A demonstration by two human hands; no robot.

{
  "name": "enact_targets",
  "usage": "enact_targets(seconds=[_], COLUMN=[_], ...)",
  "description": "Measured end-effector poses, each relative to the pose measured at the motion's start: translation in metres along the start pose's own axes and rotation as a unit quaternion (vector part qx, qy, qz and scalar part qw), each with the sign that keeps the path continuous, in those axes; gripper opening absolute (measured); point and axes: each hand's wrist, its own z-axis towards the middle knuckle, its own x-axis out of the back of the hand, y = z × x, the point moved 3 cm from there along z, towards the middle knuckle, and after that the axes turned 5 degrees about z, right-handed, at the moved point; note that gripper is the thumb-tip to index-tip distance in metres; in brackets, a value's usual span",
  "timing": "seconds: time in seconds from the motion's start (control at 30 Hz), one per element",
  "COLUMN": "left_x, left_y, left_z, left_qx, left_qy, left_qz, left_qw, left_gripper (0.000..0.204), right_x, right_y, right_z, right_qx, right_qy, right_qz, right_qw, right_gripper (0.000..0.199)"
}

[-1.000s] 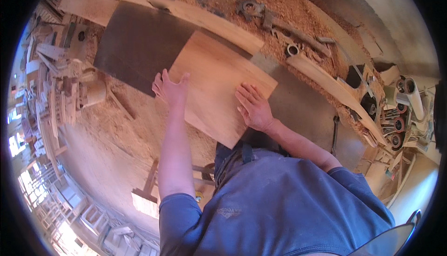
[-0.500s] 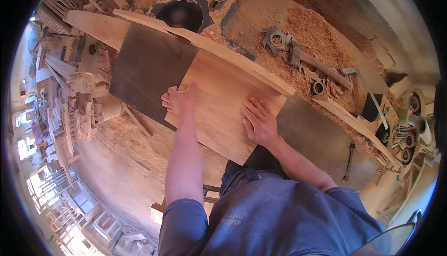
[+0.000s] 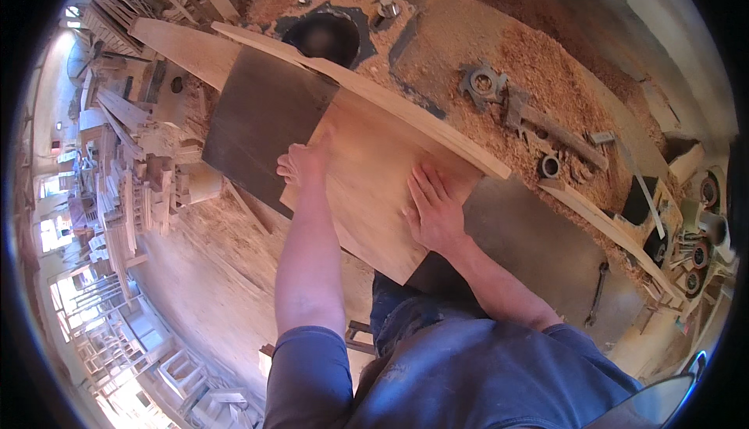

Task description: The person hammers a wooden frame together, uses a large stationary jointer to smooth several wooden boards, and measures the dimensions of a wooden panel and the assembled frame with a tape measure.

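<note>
A flat light-brown wooden panel (image 3: 367, 187) lies on the dark metal machine table (image 3: 269, 117), its far edge against a long wooden fence (image 3: 413, 121). My left hand (image 3: 306, 165) grips the panel's left edge, fingers curled at the side and thumb stretched over the top face. Flat on the right part of the panel rests my right hand (image 3: 435, 209), fingers extended toward the fence. Behind the fence is a dark round opening (image 3: 324, 37) in the machine, with sawdust around it.
Wood shavings surround a toothed cutter head (image 3: 484, 84), a hammer-like tool (image 3: 550, 126) and a metal ring (image 3: 549, 166) beyond the fence. A wrench (image 3: 598, 295) lies on the table at right. Stacked timber (image 3: 140, 187) fills the left. A second wooden strip (image 3: 608, 230) runs along the right.
The panel and both my hands have slid a little leftward along the fence. The whole view has shifted slightly, so the surroundings appear lower and further right.
</note>
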Motion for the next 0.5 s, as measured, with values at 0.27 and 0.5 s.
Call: enact_targets(seconds=[0.27,0.5], left_x=[0.016,0.019], left_y=[0.011,0.013], left_z=[0.006,0.029], left_qx=[0.008,-0.003], left_qy=[-0.031,-0.015], left_qz=[0.005,0.015], left_qw=[0.999,1.000], left_gripper=[0.090,0.093], right_x=[-0.010,-0.017], right_y=[-0.001,-0.008], right_z=[0.011,0.031], right_qx=[-0.010,-0.016], right_qy=[-0.001,0.006], right_qz=[-0.004,0.016], right_qw=[1.000,1.000], right_gripper=[0.062,0.067])
